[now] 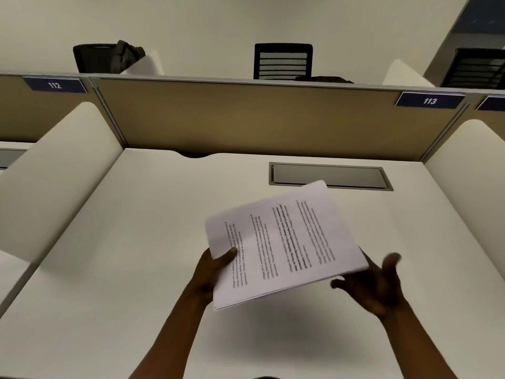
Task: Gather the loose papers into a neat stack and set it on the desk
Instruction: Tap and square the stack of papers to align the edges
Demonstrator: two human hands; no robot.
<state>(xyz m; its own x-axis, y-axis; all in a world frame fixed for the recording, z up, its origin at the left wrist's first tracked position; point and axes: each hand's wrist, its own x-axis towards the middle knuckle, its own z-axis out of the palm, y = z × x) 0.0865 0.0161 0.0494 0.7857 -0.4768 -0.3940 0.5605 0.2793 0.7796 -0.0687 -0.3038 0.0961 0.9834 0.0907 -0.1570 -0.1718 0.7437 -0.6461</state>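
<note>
The papers (284,242) are already gathered into one stack and held in the air above the white surface (136,242), printed side up and turned at an angle, with a soft shadow beneath them showing they have not been set down; the left hand (211,269) has the near-left corner in its grip, thumb pressed on top of the sheets and the rest of the hand underneath; the right hand (374,283) is blurred, its fingers spread wide at the right edge of the stack, and it seems to support that edge from below or beside it rather than close on it; whether it touches the paper I cannot tell. Along the near edge the sheets fan slightly, so the stack is not quite squared. The risk from here, as I judge it, lies in that one-sided hold: with only a corner pinched, the far side may sag and the lower sheets slide out, scattering again; a hurried set-down at this tilt would leave the edges staggered; the stack also hangs close to the recessed grey cable tray (330,175) at the back of the surface, and a corner landing on its lip would sit unevenly. Tapping the edges square before lowering would seem wise.
</note>
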